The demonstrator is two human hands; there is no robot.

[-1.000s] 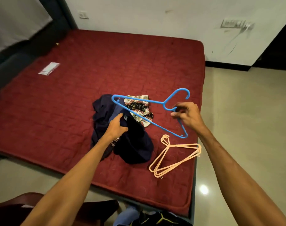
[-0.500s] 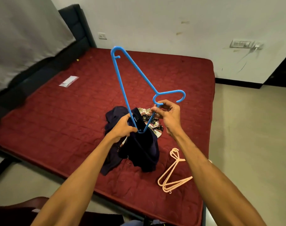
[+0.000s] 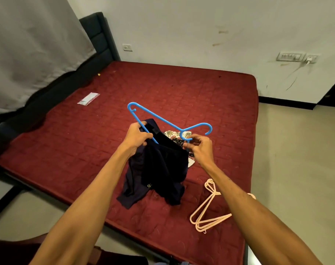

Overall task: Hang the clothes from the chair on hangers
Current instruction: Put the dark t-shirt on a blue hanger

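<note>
While the left hand [image 3: 137,137] clutches the dark garment [image 3: 163,169] against one arm of the blue hanger [image 3: 163,121], the right hand [image 3: 199,150] pinches its neck below the hook; the garment droops from the fingers [image 3: 146,138] onto the bed [image 3: 67,140].

You have one blue hanger [image 3: 181,130], one patterned cloth [image 3: 170,133], one small packet [image 3: 88,98], one bed [image 3: 182,88]. Pink hangers [image 3: 212,220], lower right: two or three. Dark clothes [image 3: 163,169]: one heap.

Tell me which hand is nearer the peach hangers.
Right. The right hand is beyond the peach hangers, at the blue hanger's neck; the left hand is farther left, gripping the dark garment.
</note>
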